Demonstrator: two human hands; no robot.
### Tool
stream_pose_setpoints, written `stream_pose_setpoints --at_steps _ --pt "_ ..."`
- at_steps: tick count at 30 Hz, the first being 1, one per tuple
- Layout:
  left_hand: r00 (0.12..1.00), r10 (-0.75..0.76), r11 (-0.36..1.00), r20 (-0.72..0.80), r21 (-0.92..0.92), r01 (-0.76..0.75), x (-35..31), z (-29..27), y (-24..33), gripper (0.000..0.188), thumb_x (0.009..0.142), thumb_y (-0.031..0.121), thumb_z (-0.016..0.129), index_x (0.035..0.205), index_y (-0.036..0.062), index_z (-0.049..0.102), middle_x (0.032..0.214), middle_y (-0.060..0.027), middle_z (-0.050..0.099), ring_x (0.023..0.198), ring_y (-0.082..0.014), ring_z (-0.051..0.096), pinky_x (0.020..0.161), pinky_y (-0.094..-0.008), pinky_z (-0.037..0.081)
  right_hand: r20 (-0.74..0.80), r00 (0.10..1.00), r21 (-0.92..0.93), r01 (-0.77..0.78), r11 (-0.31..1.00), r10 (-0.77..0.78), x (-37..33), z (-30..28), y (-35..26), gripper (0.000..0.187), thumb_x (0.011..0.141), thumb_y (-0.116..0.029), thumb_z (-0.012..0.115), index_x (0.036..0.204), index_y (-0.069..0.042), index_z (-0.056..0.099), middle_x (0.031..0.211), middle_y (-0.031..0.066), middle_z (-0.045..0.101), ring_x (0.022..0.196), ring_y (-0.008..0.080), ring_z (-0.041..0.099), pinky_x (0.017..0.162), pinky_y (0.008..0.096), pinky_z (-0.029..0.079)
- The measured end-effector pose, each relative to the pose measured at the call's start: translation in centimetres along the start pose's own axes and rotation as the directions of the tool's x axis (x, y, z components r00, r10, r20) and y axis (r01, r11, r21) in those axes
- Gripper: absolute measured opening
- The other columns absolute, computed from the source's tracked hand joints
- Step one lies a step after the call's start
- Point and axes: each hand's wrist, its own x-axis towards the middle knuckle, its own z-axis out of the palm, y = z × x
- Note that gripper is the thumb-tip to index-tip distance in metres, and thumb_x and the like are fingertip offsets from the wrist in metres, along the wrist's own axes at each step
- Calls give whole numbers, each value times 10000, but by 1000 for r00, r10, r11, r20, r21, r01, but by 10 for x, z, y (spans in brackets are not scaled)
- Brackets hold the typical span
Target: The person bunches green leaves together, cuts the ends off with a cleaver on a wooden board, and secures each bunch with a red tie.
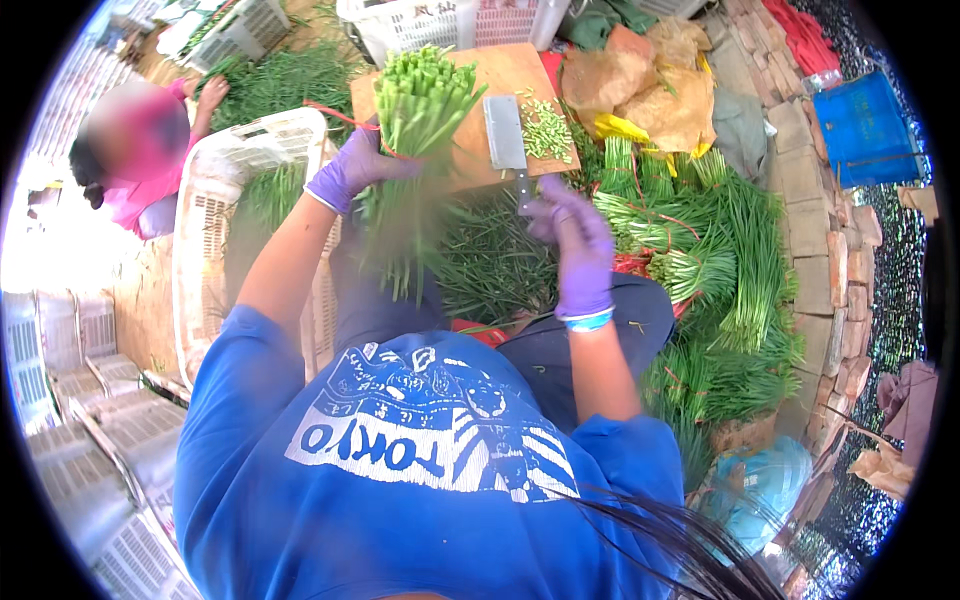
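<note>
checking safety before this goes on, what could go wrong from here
The knife lies with its handle jutting past the near edge of the board, so a bump from the right hand, close to that handle, might knock it off. The cut pieces lie loose beside the knife and could get swept off too. The green bunch held in the left hand might slip if the grip slackens.

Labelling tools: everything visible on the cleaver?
The cleaver has a broad, rectangular, silvery blade, metal by its look, and a dark handle. It lies on the wooden board, handle toward the person and overhanging the near edge. Chopped green pieces lie right of the blade. Whether the gloved right hand touches the handle is unclear.
</note>
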Motion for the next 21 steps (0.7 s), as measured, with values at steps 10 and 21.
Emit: stream_pose_setpoints --at_steps 10,21 --pt "953 304 620 3 -760 -195 -62 65 46 765 535 144 649 1242 9 388 1147 -124 530 1034 -246 530 894 -370 435 484 840 157 193 969 -246 3 77 -15 1116 502 -159 843 1362 -38 141 1260 124 407 1179 186 378 983 335 316" --pt "962 240 590 131 -807 -37 -81 100 13 530 797 237 551 1256 42 370 1188 -96 500 1033 -219 532 858 -345 453 139 990 -77 48 996 -37 -15 55 -1 978 528 -89 799 1306 72 228 1135 160 518 997 195 528 841 290 437"
